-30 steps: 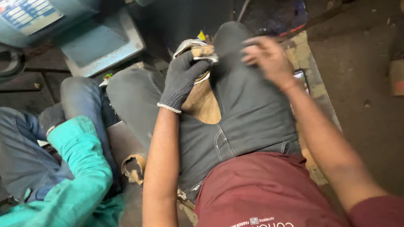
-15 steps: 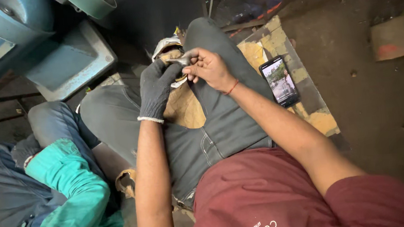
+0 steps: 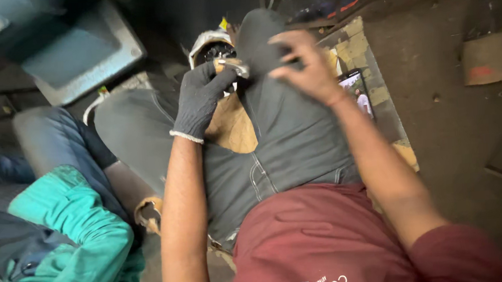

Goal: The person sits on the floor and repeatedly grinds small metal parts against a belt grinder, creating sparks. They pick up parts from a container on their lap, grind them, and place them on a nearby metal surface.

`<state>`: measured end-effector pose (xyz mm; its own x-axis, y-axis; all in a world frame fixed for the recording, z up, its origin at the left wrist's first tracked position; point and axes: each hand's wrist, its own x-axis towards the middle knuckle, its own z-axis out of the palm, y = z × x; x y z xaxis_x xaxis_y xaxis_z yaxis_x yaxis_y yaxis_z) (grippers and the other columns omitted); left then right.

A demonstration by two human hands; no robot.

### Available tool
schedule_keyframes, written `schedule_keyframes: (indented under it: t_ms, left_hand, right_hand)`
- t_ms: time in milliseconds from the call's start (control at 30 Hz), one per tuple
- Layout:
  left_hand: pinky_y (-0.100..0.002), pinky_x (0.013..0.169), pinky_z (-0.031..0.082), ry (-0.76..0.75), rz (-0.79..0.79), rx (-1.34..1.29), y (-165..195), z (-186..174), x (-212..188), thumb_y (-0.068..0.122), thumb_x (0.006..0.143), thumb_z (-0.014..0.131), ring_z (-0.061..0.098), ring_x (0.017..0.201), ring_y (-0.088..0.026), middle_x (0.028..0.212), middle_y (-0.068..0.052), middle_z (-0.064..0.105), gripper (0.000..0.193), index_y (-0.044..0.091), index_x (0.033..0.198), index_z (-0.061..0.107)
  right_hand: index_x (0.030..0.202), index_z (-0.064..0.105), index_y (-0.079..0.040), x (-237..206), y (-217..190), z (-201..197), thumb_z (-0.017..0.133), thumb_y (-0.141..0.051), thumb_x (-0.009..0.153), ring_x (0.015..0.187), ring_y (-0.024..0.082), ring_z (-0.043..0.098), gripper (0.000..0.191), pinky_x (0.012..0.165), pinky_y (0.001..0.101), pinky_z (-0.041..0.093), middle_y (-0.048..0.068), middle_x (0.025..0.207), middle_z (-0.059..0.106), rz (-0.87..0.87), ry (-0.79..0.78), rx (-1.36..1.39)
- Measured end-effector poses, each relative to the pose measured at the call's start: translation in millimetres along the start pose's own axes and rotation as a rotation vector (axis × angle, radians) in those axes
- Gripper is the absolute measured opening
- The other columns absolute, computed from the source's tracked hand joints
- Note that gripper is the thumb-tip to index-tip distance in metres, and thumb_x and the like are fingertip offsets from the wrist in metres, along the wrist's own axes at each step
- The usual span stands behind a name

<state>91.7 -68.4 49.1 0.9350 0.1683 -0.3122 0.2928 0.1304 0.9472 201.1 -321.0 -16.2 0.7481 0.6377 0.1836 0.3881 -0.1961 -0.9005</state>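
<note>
Grey-gloved left hand (image 3: 200, 97) pinches a small metal piece (image 3: 234, 68) steady over the lap, while the bare right hand (image 3: 305, 65) hovers with fingers loosely spread, empty

Gloved left hand (image 3: 200, 100) clenched; bare right hand (image 3: 305, 71) curled

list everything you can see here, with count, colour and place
small metal piece: 1, silvery, pinched in the gloved left hand above the lap
phone: 1, dark with lit screen, on the board beside the right thigh
board: 1, yellowish, under the phone
tray: 1, blue-grey, upper left
other person's sleeve: 1, teal, lower left
left hand: 1, dark grey glove, holding the piece
right hand: 1, bare, blurred, on the right knee
</note>
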Motion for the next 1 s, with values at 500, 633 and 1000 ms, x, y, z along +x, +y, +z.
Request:
schedule_keyframes:
  t_ms: [500, 633, 1000]
  left_hand:
    - [-0.024, 0.066, 0.048, 0.105, -0.001, 0.332, -3.3, -10.6, -1.4, 0.031, 0.096, 0.073, 0.06, 0.07, -0.005, 0.075, 0.003, 0.068, 0.029, 0.003, 0.09, 0.076]
    - [-0.023, 0.067, 0.051, 0.118, -0.004, 0.199, -12.2, -7.7, 3.7, 0.029, 0.093, 0.071, 0.064, 0.072, -0.003, 0.078, 0.004, 0.072, 0.025, 0.006, 0.098, 0.08]
    - [-0.024, 0.082, 0.056, 0.196, 0.238, -0.015, -45.8, -33.7, 9.7, 0.015, 0.096, 0.07, 0.068, 0.09, -0.006, 0.101, -0.002, 0.077, 0.026, 0.001, 0.117, 0.075]
  right_hand:
    - [0.16, 0.045, -0.011, -76.1, 89.3, -110.2, 0.086, -0.016, 0.095, 0.152, 0.034, 0.041, 0.077, 0.115, 0.0488, 0.047, 0.019, 0.166, 0.035, 0.134, 0.11, -0.557]
    - [0.127, 0.067, -0.003, -7.1, 39.6, -41.2, 0.069, -0.01, 0.106, 0.104, 0.014, 0.071, 0.022, 0.094, 0.0275, 0.059, 0.007, 0.118, 0.072, 0.271, 0.162, 0.245]
    - [0.107, 0.066, 0.003, 53.2, -43.3, 79.2, 0.07, -0.009, 0.103, 0.076, 0.013, 0.069, 0.014, 0.068, 0.0281, 0.055, 0.007, 0.088, 0.069, -0.132, -0.06, 0.083]
